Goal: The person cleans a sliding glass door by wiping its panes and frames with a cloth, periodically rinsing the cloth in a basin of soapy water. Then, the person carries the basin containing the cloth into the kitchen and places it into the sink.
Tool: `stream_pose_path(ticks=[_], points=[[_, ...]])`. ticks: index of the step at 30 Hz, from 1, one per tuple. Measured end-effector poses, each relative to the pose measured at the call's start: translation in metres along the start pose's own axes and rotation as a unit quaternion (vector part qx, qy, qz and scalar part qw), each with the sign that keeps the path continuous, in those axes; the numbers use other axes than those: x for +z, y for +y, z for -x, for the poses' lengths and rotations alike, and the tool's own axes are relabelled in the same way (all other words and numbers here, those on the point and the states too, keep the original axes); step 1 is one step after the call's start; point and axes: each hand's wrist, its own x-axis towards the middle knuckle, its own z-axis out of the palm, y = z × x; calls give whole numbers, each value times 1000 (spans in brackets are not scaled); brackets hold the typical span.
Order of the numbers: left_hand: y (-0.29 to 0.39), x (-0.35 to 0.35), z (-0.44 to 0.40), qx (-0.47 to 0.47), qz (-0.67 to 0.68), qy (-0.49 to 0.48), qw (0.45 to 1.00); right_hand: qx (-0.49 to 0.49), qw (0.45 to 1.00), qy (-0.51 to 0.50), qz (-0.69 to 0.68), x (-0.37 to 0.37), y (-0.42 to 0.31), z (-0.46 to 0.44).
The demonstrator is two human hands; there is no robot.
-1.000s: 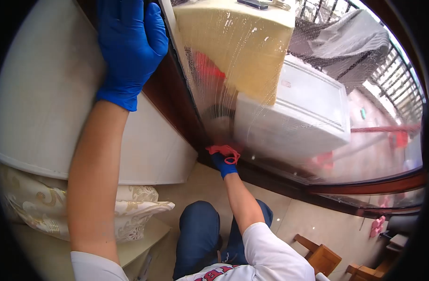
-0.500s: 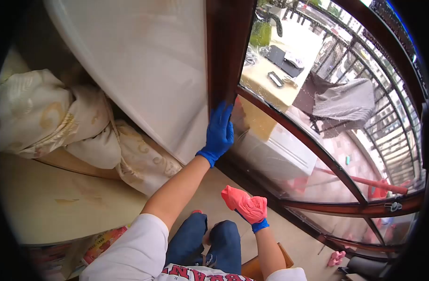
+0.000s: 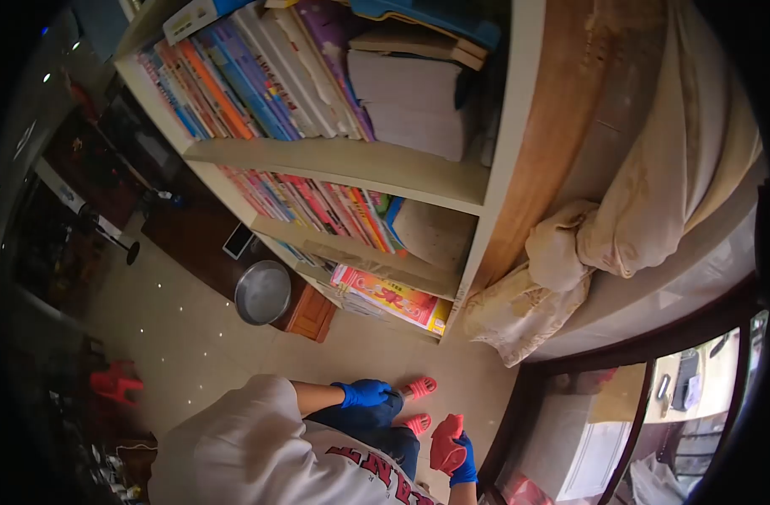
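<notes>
My left hand (image 3: 364, 393), in a blue glove, is low by the jeans (image 3: 377, 421) near my knee. Its fingers reach forward, loosely stretched, and nothing shows in them. A crumpled pink cloth (image 3: 446, 444) is gripped in my right hand (image 3: 466, 462), also gloved in blue. The cloth hangs above the tiled floor, beside the pink slippers (image 3: 420, 388) on my feet and left of the dark-framed glass door (image 3: 583, 438). The cloth covers part of the right fingers.
A bookshelf (image 3: 343, 156) full of books stands ahead, with a knotted patterned curtain (image 3: 562, 252) to its right. A round metal basin (image 3: 263, 292) rests by a low wooden cabinet (image 3: 308, 318). A red stool (image 3: 116, 381) is at the left.
My view has swung left from the glass door to the bookshelf. My left hand has come off the dark door frame and down beside my leg. The pink cloth stays in my right hand.
</notes>
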Motion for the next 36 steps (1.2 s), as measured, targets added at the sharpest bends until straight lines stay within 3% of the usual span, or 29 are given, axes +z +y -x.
stream_pose_path(ticks=[2, 4, 5, 8, 9, 10, 11, 13, 14, 16, 18, 19, 20, 22, 24, 28, 30, 31, 32, 34, 36], points=[[-26, -13, 41, -63, 40, 53, 996, -34, 951, 6, 308, 27, 2, -7], [-56, -13, 77, -87, 99, 175, 976, -24, 941, -5, 337, 48, 25, -32], [-62, -20, 92, -110, 183, 143, 967, -34, 920, -43, 388, 64, 37, -44], [-119, 18, 110, -86, 221, 211, 948, -60, 857, -126, 496, 134, 83, -78], [-110, 7, 129, -152, 274, 182, 932, -66, 848, -141, 506, 175, 101, -80], [-94, -16, 160, -152, 286, 192, 926, -73, 822, -159, 541, 215, 118, -83], [-76, -42, 194, -177, 423, 181, 870, 32, 882, -138, 449, 255, 139, -84], [-108, -48, 218, -249, 632, 136, 721, 48, 924, -139, 352, 328, 192, -86], [-126, -57, 235, -245, 635, 138, 720, 50, 931, -121, 339, 357, 216, -87], [-171, -78, 279, -52, 806, 28, 590, 55, 916, -161, 364, 384, 265, -115], [-228, -91, 308, -10, 806, 51, 590, 61, 899, -196, 386, 412, 317, -146], [-244, -104, 324, 11, 760, 148, 633, 18, 897, -178, 404, 422, 340, -155], [-273, -115, 324, -32, 767, 176, 616, -25, 892, -160, 421, 437, 356, -162], [-321, -139, 327, -79, 754, 241, 606, -1, 895, -141, 422, 465, 383, -177], [-335, -178, 333, -118, 583, 331, 733, -21, 908, -180, 378, 489, 407, -188], [-384, -197, 309, -134, 661, 239, 698, -1, 953, -170, 249, 535, 425, -215], [-413, -206, 292, -46, 775, 101, 622, -47, 907, -206, 365, 547, 421, -233], [-418, -223, 288, -72, 711, 146, 684, -51, 897, -199, 390, 532, 418, -276], [-419, -239, 281, -97, 626, 263, 728, -111, 856, -146, 483, 529, 415, -288], [-449, -253, 271, -170, 521, 399, 735, -180, 738, -80, 645, 501, 415, -334], [-489, -261, 252, -156, 452, 444, 757, -166, 714, -44, 679, 503, 425, -351]])
